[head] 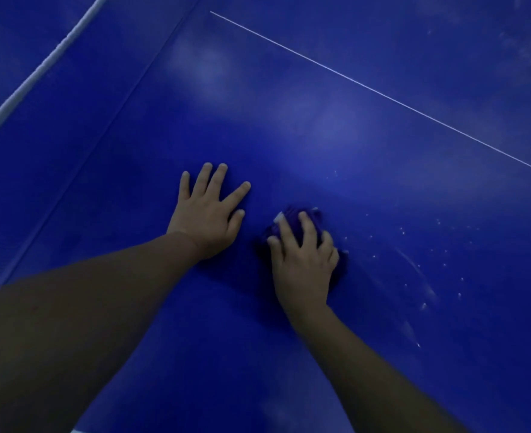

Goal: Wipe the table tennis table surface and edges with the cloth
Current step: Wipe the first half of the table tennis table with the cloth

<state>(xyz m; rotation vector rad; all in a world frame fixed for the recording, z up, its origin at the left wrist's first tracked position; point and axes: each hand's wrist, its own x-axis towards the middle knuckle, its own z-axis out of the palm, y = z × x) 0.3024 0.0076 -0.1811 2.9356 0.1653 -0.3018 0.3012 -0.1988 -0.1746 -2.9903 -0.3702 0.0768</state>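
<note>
The blue table tennis table (367, 189) fills the view. My left hand (206, 212) lies flat on it with fingers spread, holding nothing. Just to its right, my right hand (305, 260) presses a bunched purple cloth (295, 218) onto the surface, fingers curled over the top of it. Most of the cloth is hidden under that hand; only its far edge and a dark fringe on the right show.
A thin white centre line (383, 93) runs diagonally across the upper right. The net's white top band (36, 71) crosses the upper left corner. Pale specks and smears (426, 276) lie on the surface right of the cloth.
</note>
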